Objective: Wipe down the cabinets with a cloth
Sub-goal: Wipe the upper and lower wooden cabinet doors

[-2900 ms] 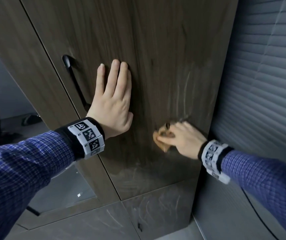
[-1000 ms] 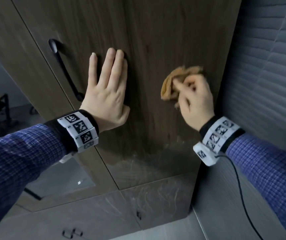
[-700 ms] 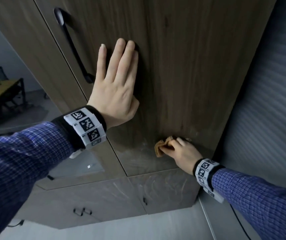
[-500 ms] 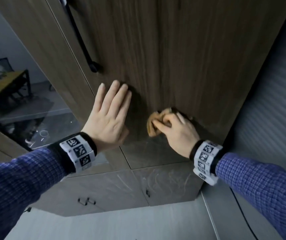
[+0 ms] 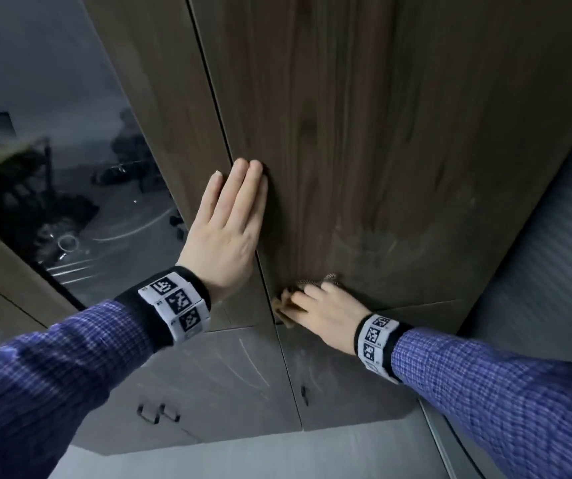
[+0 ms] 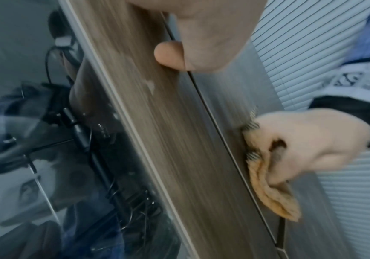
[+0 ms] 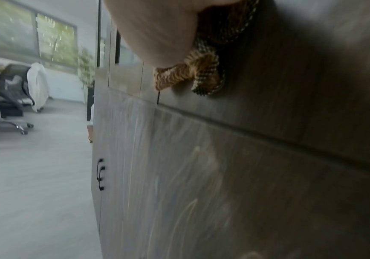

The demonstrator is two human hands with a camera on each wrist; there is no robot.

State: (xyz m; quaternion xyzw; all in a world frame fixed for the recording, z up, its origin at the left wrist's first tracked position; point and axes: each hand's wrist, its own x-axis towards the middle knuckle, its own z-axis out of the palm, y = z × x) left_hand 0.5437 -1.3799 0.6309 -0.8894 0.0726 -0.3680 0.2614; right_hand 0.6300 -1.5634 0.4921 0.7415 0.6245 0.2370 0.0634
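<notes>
A tall dark wood cabinet door (image 5: 364, 140) fills the head view. My right hand (image 5: 326, 314) grips a bunched tan cloth (image 5: 286, 307) and presses it against the door's bottom left corner, just above the seam with the lower doors. The cloth (image 6: 270, 189) hangs below the fingers in the left wrist view, and it (image 7: 193, 73) shows a woven checked edge in the right wrist view. My left hand (image 5: 229, 219) lies flat with straight fingers on the vertical gap between this door and the glass-fronted door (image 5: 80, 188) to the left.
Below are grey lower cabinet doors (image 5: 229, 385) with small black handles (image 5: 158, 413), streaked with wipe marks. A ribbed grey shutter (image 5: 554, 257) stands to the right. An office chair (image 7: 7, 98) and open floor (image 7: 35, 166) lie to the left.
My right hand has swept the cloth down from mid-door to its bottom left corner. My left hand has slid lower on the door, and the view has tilted down past the long black handle.
</notes>
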